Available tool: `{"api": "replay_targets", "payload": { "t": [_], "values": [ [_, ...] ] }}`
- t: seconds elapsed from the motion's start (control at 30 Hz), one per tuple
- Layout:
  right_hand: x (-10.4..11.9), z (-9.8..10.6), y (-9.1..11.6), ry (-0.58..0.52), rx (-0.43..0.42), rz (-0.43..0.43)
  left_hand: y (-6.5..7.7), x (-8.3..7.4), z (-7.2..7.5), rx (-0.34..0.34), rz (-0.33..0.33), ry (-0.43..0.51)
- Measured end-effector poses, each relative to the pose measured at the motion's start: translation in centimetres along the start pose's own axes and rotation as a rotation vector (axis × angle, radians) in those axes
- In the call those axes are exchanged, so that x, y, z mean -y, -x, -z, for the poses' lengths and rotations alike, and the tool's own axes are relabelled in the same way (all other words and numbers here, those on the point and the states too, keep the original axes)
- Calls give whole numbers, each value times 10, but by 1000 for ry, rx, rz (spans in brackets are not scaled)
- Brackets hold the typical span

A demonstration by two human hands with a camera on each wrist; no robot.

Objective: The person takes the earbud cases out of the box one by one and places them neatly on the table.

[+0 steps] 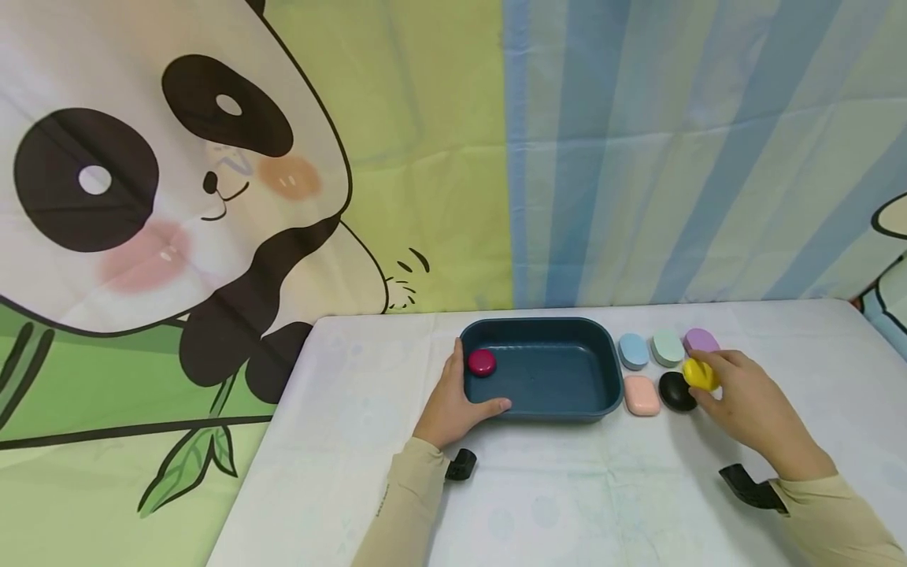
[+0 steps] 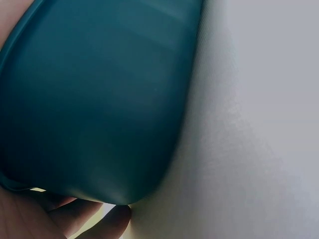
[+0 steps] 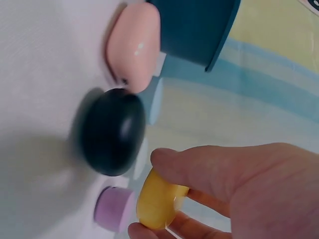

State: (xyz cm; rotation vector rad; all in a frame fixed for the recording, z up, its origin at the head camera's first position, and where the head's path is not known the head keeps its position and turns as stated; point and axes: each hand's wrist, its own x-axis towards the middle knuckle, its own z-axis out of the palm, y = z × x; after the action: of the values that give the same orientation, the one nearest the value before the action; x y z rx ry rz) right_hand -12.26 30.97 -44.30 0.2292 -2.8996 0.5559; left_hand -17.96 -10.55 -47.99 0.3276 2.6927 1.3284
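Note:
My left hand (image 1: 453,398) holds the left end of a dark blue plastic tray (image 1: 542,409), its thumb at the front rim and its fingers along the left wall. A small round magenta soap-like piece (image 1: 482,362) lies inside the tray's left end. To the tray's right, my right hand (image 1: 754,409) pinches a yellow soap-like piece (image 3: 160,201) between thumb and fingers, raised off the table. Beside it on the table are a black rounded piece (image 3: 113,132) and a purple one (image 3: 113,208).
A peach rounded-square piece (image 1: 642,395) lies close to the tray's right wall. Behind it stand a light blue piece (image 1: 633,351) and a mint green piece (image 1: 667,347). A white cloth covers the table (image 1: 553,496); a printed curtain (image 1: 425,157) hangs behind.

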Motion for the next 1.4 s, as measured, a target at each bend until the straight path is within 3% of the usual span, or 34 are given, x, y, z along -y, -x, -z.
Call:
{"api": "replay_targets", "payload": {
  "t": [0.17, 0.6, 0.8, 0.9, 1.13, 1.4],
  "values": [
    [-10, -3, 4, 0, 39, -39, 0, -1, -1, 5, 4, -8],
    [-30, -18, 9, 28, 44, -31, 3, 0, -1, 6, 8, -7],
    [-29, -16, 7, 21, 140, -85, 3, -1, -1, 8, 8, -4],
    [-27, -13, 5, 22, 170, -101, 2, 0, -1, 8, 8, -10],
    [-17, -4, 4, 36, 118, -81, 1, 1, 0, 5, 2, -15],
    [21, 1, -11, -16, 40, -1, 1, -1, 0, -1, -1, -7]
  ]
}}
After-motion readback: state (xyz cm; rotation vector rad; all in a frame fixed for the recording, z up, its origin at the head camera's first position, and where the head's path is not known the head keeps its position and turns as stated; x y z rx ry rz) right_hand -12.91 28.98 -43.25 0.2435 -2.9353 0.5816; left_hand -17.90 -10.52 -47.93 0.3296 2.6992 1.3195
